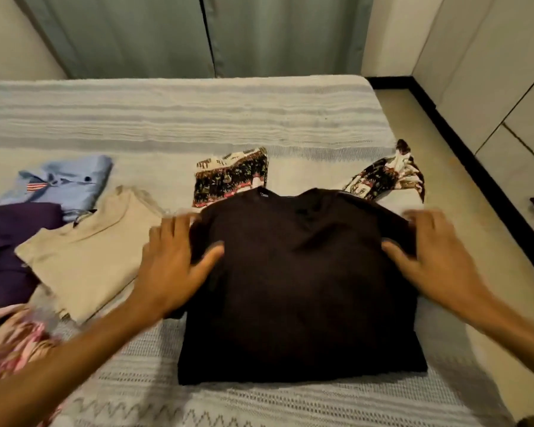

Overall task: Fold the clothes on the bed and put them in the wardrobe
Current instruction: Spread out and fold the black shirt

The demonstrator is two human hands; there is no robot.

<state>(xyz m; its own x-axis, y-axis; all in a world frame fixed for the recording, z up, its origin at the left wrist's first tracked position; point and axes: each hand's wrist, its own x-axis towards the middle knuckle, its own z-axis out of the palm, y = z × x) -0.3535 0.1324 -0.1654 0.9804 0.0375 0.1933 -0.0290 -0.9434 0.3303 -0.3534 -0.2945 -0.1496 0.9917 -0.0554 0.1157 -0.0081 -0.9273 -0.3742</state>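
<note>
Far left, near edge of the bed [259, 118]: a pink patterned garment [16, 343], blurred, partly cut off by the frame. Beyond it a purple garment [10, 241], loosely laid. Past that, a light blue shirt [71, 183], folded, with a small striped flag patch on the front. A beige top [87, 251] lies folded just right of the purple one, overlapping the blue shirt's near edge.

Left hand [174, 260]: fingers straight and spread, palm down, resting on the left edge of the dark shirt [302, 288]; fingertips reach past the shirt's shoulder, thumb lies on the dark cloth. Nothing gripped. Some motion blur at the fingertips.

Centre: the dark shirt lies flat on the striped bedcover, collar away from the person, label visible at the neck. Sides look tucked under, giving a rough rectangle; bottom hem toward the near edge of the bed.

Behind the collar, touching it or just beside: a folded patterned cloth [232, 177], black, cream and red print.

Right hand [429, 257]: also flat, fingers spread, on the shirt's right edge, thumb on the dark cloth. Blurred; nothing pinched that I can see.

Beyond the right shoulder: a second patterned cloth [389, 174], crumpled, unfolded.

Far right: floor, then pale wardrobe doors [506, 87], closed. Curtains [198, 35] hang behind the bed.
</note>
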